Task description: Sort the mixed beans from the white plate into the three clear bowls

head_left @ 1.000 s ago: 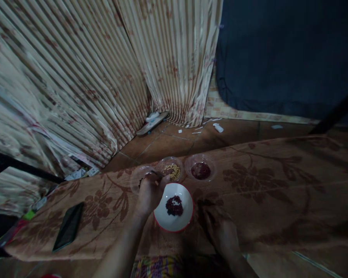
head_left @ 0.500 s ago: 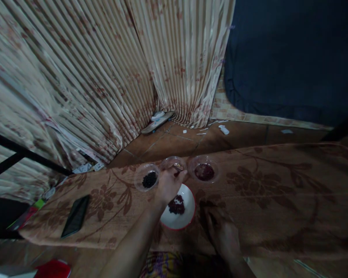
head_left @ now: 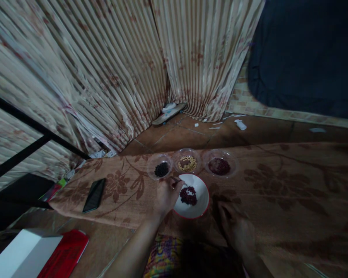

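My left hand [head_left: 168, 193] is closed in a pinch on slim tweezers [head_left: 179, 180], their tip over the left part of a white bowl [head_left: 201, 199] with a red rim. Dark red beans [head_left: 188, 196] lie in a ring-like heap at the bowl's bottom. Behind it stand three clear plastic bowls. The left one holds black beans [head_left: 161, 169], the middle one yellow beans [head_left: 187, 164], the right one dark red beans [head_left: 219, 166]. My right hand [head_left: 236, 226] rests in shadow on the cloth right of the white bowl, fingers loosely bent and apart, with nothing visible in them.
A brown flowered cloth [head_left: 266, 185] covers the low table. A dark phone [head_left: 94, 195] lies on its left part. A white box [head_left: 23, 251] and a red item [head_left: 69, 251] are at lower left. Behind hang striped curtains [head_left: 118, 69], with a skateboard [head_left: 168, 114] at their foot.
My left hand has moved back from the middle plastic bowl to the white bowl with the tweezers, uncovering the yellow beans. The view has shifted; my right hand stays beside the white bowl.
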Motion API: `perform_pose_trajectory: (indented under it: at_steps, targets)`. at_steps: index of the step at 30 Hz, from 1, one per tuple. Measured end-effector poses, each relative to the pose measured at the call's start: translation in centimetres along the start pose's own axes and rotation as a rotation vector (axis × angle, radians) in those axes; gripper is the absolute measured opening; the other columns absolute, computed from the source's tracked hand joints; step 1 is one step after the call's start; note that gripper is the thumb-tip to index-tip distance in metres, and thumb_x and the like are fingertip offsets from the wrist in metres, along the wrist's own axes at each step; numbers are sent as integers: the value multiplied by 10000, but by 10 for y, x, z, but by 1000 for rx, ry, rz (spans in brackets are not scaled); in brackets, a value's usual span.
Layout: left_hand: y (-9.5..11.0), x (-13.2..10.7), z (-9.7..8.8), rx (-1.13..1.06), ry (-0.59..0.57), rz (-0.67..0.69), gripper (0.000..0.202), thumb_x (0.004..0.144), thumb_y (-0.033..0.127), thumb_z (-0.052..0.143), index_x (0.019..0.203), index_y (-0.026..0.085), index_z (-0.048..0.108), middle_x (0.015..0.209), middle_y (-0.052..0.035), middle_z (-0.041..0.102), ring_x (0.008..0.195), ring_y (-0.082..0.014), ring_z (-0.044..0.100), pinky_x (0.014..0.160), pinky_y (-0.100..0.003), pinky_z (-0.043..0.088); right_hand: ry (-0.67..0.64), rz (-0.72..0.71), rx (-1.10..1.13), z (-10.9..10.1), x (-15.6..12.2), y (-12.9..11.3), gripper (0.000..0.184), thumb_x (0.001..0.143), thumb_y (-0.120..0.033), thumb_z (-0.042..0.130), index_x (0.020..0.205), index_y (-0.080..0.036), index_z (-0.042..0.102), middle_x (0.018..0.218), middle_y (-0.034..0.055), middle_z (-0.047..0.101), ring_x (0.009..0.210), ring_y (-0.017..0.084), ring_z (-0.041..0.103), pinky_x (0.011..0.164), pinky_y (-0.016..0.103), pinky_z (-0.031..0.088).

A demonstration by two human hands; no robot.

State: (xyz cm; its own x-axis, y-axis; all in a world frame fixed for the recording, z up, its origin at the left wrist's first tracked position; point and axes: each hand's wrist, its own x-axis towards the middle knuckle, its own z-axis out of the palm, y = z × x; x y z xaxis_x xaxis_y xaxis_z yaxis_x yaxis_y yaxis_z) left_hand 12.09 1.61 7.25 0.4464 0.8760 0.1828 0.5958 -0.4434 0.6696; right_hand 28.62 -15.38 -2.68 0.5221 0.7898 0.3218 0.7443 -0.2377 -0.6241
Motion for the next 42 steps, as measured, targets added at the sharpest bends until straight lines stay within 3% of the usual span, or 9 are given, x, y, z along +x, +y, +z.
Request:
perform_pose_trajectory:
  at_steps: [10, 17, 31, 42]
  targets:
    - [1, -8, 9, 25, 16, -19, 139, 882, 271, 624, 845, 215, 746, 875, -42, 774, 860, -199, 713, 858, -342, 507, 16, -3, -15, -3, 2, -3, 311, 958, -373, 432, 941, -218, 701, 972, 65, 721, 822, 188, 672, 728, 295, 483]
    - [0, -11, 11, 92, 40, 12, 125, 885, 261, 627, 865, 227, 745, 902, -36, 776, 902, -205, 708, 1033, -418, 397, 8, -1, 8, -3, 2, -4, 304, 954, -369, 438, 960, -223, 705, 974, 68, 720, 829, 192, 672, 742, 303, 483]
    - [4, -14, 10, 175, 10, 99, 155, 916, 235, 581, 868, 247, 727, 935, -20, 774, 938, -210, 696, 1095, -459, 289, 13, -8, -5, -4, 3, -5, 302, 958, -365, 435, 956, -225, 702, 978, 59, 717, 824, 181, 666, 735, 288, 477]
    - [2, -15, 9, 174, 17, 110, 127, 898, 225, 612, 867, 255, 731, 952, -15, 768, 950, -216, 685, 1098, -462, 293, -10, 5, 0, -4, 3, -5, 298, 958, -359, 430, 962, -230, 698, 991, 57, 715, 853, 189, 668, 778, 305, 484]
